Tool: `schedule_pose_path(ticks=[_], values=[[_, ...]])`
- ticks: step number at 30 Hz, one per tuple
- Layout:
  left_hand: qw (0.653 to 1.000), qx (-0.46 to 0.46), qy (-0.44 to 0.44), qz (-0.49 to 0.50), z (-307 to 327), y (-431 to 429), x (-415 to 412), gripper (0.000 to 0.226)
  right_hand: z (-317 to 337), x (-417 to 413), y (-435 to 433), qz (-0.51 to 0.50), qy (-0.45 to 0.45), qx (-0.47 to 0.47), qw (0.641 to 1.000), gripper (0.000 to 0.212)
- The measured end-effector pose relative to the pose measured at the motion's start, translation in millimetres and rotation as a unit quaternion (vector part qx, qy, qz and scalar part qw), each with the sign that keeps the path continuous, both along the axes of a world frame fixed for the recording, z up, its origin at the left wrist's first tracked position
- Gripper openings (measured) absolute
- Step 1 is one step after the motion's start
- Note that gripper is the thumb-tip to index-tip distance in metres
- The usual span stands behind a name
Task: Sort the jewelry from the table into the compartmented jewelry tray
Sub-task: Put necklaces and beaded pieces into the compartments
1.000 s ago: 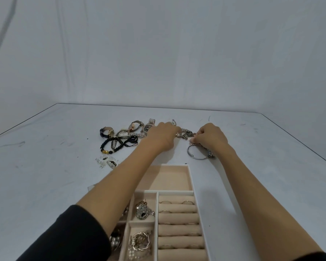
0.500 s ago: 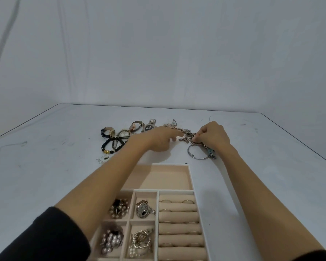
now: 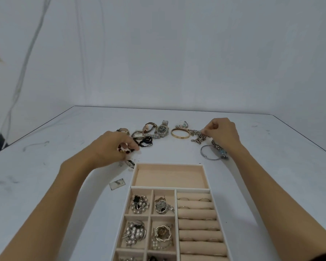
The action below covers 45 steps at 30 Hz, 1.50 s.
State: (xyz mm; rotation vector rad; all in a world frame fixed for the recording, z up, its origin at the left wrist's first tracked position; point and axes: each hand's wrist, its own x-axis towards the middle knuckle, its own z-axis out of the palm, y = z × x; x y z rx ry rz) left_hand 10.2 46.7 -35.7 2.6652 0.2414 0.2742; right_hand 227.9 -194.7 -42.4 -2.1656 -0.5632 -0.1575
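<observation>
Left hand [image 3: 109, 147] has swung leftward, fingers curled round a red-and-white beaded bracelet [image 3: 123, 148].
Right hand [image 3: 222, 132] pinches a silver chain [image 3: 199, 137]; beige compartmented tray [image 3: 167, 164] already holds brooches [image 3: 139, 204] and rings [image 3: 194, 200], while watches [image 3: 162, 129] and a gold bangle [image 3: 180, 137] remain on the white table [image 3: 64, 166].

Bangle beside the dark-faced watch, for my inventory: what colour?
The bangle is gold, shown in the head view.

White cable [image 3: 29, 51] along grey wall [image 3: 177, 53]
</observation>
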Motion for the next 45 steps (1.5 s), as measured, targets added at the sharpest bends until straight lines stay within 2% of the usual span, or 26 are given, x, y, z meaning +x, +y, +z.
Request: schedule_pose_path(ticks=[4,8,12,20,22,24,27,31,35,41,45], values=[[0.989,0.083,-0.054,0.109,-13.4,-1.4,10.0,0.032,-2.5,-4.3,3.3,0.020,-0.007,-0.017,1.000,0.011],[0.977,0.178,-0.069,0.095,-28.6,-12.3,23.5,0.037,-4.2,-6.5,5.0,0.023,-0.016,-0.030,0.999,0.013],[0.971,0.213,-0.086,0.072,-35.4,-20.8,29.7,0.034,-6.6,-9.0,5.8,0.029,-0.007,-0.025,0.999,0.012],[0.988,0.114,-0.100,-0.003,-30.5,-9.1,28.9,0.027,-7.1,-10.0,6.2,0.032,-0.009,-0.028,0.999,0.011],[0.989,0.104,-0.103,-0.010,-31.4,-10.6,28.9,0.033,-6.6,-10.8,6.6,0.035,-0.009,-0.026,0.999,0.011],[0.991,0.105,-0.080,-0.036,-34.3,-12.7,29.6,0.040,-5.4,-11.9,6.7,0.036,-0.009,-0.023,0.999,0.012],[0.987,0.142,-0.057,-0.056,-34.9,-15.4,30.7,0.032,-3.4,-13.6,7.7,0.036,-0.015,-0.021,0.999,0.014],[0.983,0.151,-0.103,-0.019,-26.1,-17.2,28.9,0.016,-0.5,-18.1,9.4,0.043,-0.021,-0.018,0.999,0.013],[0.981,0.148,-0.127,-0.014,-25.3,-18.2,24.4,0.010,4.4,-25.6,5.2,0.039,-0.015,-0.006,0.999,0.012],[0.971,0.004,-0.236,0.044,-10.2,-20.0,9.2,0.011,27.4,-44.3,-11.0,0.025,-0.010,0.086,0.996,0.013],[0.952,-0.104,-0.284,0.041,-0.5,-28.0,1.1,0.008,34.3,-70.4,-10.7,0.054,-0.013,0.085,0.995,0.011]])
